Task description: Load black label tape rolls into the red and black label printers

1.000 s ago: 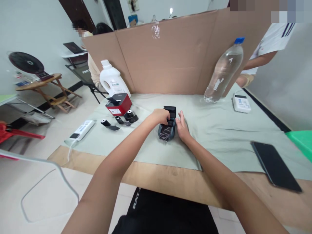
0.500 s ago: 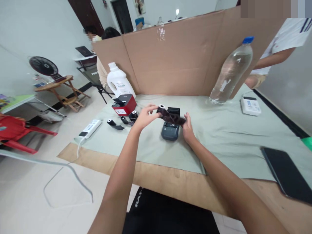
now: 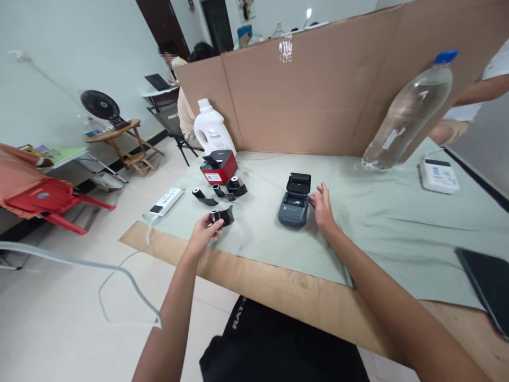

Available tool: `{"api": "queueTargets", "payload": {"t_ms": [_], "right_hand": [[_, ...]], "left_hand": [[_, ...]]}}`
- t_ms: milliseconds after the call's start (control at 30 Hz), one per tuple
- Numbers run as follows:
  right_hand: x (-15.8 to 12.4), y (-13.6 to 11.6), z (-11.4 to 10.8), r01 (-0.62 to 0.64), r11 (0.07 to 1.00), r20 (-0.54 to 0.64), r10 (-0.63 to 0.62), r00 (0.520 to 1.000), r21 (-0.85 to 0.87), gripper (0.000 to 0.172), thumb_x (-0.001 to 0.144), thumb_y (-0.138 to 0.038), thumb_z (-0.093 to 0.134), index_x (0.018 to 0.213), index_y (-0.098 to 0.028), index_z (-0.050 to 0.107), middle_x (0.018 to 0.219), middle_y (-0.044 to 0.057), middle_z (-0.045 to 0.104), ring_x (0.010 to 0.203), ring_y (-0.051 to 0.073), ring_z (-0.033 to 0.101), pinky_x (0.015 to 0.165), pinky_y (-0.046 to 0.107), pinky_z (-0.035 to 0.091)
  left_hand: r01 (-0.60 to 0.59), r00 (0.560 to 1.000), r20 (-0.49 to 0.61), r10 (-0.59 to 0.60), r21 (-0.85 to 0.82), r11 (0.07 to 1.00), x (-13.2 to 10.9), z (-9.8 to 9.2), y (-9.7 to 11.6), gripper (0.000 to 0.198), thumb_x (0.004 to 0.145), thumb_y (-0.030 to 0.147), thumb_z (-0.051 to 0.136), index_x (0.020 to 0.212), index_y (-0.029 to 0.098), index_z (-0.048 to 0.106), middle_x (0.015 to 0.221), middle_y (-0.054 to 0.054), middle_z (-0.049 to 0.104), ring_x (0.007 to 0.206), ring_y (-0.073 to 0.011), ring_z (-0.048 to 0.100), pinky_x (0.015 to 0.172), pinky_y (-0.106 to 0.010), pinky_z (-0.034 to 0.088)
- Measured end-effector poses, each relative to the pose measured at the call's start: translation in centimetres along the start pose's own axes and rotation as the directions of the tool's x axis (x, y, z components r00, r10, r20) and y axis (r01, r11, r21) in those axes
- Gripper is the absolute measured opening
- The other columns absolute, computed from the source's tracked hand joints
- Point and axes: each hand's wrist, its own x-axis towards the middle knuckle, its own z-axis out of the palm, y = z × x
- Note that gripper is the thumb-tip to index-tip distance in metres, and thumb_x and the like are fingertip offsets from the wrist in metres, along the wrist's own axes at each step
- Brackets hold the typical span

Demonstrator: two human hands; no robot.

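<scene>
My left hand (image 3: 203, 231) is closed on a small black roll (image 3: 223, 216) with a loose strip, held low over the cloth's front part. Behind it lie more black rolls: one (image 3: 202, 197) at the left, one (image 3: 219, 191) in the middle and one (image 3: 236, 185) at the right. A dark blue-grey device (image 3: 293, 209) sits with its black lid (image 3: 299, 183) raised. Beside its right side is my right hand (image 3: 323, 208), fingers apart and holding nothing; its fingertips are close to the device, and I cannot tell if they touch it.
A red and black box (image 3: 219, 167) and white jug (image 3: 214, 132) stand behind the rolls. Farther right are a large water bottle (image 3: 409, 116), a white box (image 3: 439, 176) and a phone (image 3: 487, 284). A cardboard panel (image 3: 302, 101) borders the back; a power strip (image 3: 167, 201) lies left.
My left hand has carried the black roll from above the device to the front left. My right hand has let go of its strip end and stays by the device. The view has shifted.
</scene>
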Motion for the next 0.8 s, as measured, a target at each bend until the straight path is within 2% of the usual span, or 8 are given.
{"api": "queueTargets", "payload": {"t_ms": [100, 167, 233, 333, 500, 567, 667, 800], "right_hand": [[-0.3, -0.9, 0.2, -0.08, 0.992, -0.057, 0.086, 0.995, 0.096, 0.075, 0.095, -0.068, 0.039, 0.16, -0.036, 0.019, 0.165, 0.01, 0.028, 0.13, 0.028, 0.057, 0.116, 0.053, 0.04], [-0.3, -1.3, 0.3, -0.09, 0.989, -0.056, 0.097, 0.994, 0.119, 0.076, 0.094, -0.068, 0.041, 0.159, -0.037, 0.02, 0.165, 0.01, 0.028, 0.13, 0.029, 0.057, 0.116, 0.052, 0.039], [-0.3, -1.4, 0.3, -0.094, 0.988, -0.058, 0.102, 0.993, 0.122, 0.076, 0.093, -0.069, 0.042, 0.159, -0.037, 0.022, 0.164, 0.01, 0.028, 0.129, 0.029, 0.058, 0.116, 0.052, 0.04], [-0.2, -1.4, 0.2, -0.094, 0.989, -0.065, 0.101, 0.993, 0.114, 0.077, 0.092, -0.071, 0.042, 0.159, -0.037, 0.023, 0.164, 0.01, 0.029, 0.128, 0.028, 0.059, 0.116, 0.051, 0.041], [-0.2, -1.2, 0.2, -0.092, 0.988, -0.07, 0.101, 0.992, 0.121, 0.079, 0.093, -0.072, 0.042, 0.159, -0.033, 0.025, 0.163, 0.013, 0.03, 0.124, 0.026, 0.062, 0.115, 0.048, 0.043], [-0.2, -1.1, 0.2, -0.088, 0.99, -0.075, 0.096, 0.993, 0.106, 0.078, 0.093, -0.071, 0.042, 0.159, -0.033, 0.025, 0.163, 0.013, 0.031, 0.124, 0.026, 0.062, 0.114, 0.047, 0.044], [-0.1, -0.9, 0.2, -0.072, 0.994, -0.079, 0.079, 0.994, 0.083, 0.076, 0.094, -0.07, 0.04, 0.159, -0.035, 0.026, 0.162, 0.012, 0.032, 0.127, 0.026, 0.06, 0.113, 0.047, 0.045], [0.0, -0.6, 0.2, -0.065, 0.994, -0.084, 0.073, 0.994, 0.091, 0.077, 0.093, -0.07, 0.042, 0.159, -0.034, 0.027, 0.163, 0.013, 0.032, 0.127, 0.027, 0.06, 0.114, 0.048, 0.045]], "left_hand": [[-0.032, 0.998, -0.051, 0.039, 0.118, 0.992, 1.0, -0.6, -0.4, 0.045, 0.071, 0.046, 0.076, 0.1, 0.018, 0.058, 0.099, -0.005, 0.067, 0.079, -0.0194, 0.068, 0.057, -0.025, 0.051], [-0.081, 0.988, -0.108, 0.108, 0.231, 0.969, 1.9, -1.0, -0.6, 0.037, 0.071, 0.041, 0.071, 0.098, 0.019, 0.058, 0.098, -0.005, 0.068, 0.089, -0.0223, 0.068, 0.071, -0.031, 0.055], [-0.116, 0.97, -0.155, 0.186, 0.377, 0.919, 2.8, -1.3, -0.8, 0.03, 0.071, 0.033, 0.066, 0.097, 0.019, 0.06, 0.097, -0.005, 0.069, 0.094, -0.0232, 0.066, 0.083, -0.035, 0.054], [-0.105, 0.944, -0.213, 0.251, 0.528, 0.843, 3.8, -1.7, -1.1, 0.033, 0.071, 0.027, 0.062, 0.103, 0.021, 0.059, 0.098, -0.005, 0.069, 0.089, -0.0219, 0.064, 0.084, -0.035, 0.051], [-0.044, 0.892, -0.377, 0.248, 0.473, 0.88, 4.4, -2.4, -1.6, 0.033, 0.078, 0.044, 0.064, 0.1, 0.022, 0.053, 0.09, -0.001, 0.062, 0.076, -0.0179, 0.059, 0.071, -0.03, 0.048], [-0.033, 0.891, -0.391, 0.231, 0.452, 0.892, 4.3, -2.9, -1.7, 0.036, 0.078, 0.05, 0.066, 0.095, 0.022, 0.051, 0.086, 0.0, 0.059, 0.076, -0.0176, 0.058, 0.069, -0.029, 0.048], [-0.049, 0.903, -0.348, 0.251, 0.497, 0.866, 4.0, -3.8, -1.7, 0.036, 0.076, 0.049, 0.068, 0.095, 0.023, 0.053, 0.091, -0.001, 0.062, 0.086, -0.0203, 0.061, 0.077, -0.03, 0.049], [-0.044, 0.897, -0.346, 0.275, 0.55, 0.834, 3.3, -4.4, -1.5, 0.054, 0.073, 0.037, 0.071, 0.122, 0.025, 0.053, 0.105, -0.005, 0.065, 0.107, -0.0261, 0.063, 0.093, -0.038, 0.049]]}}
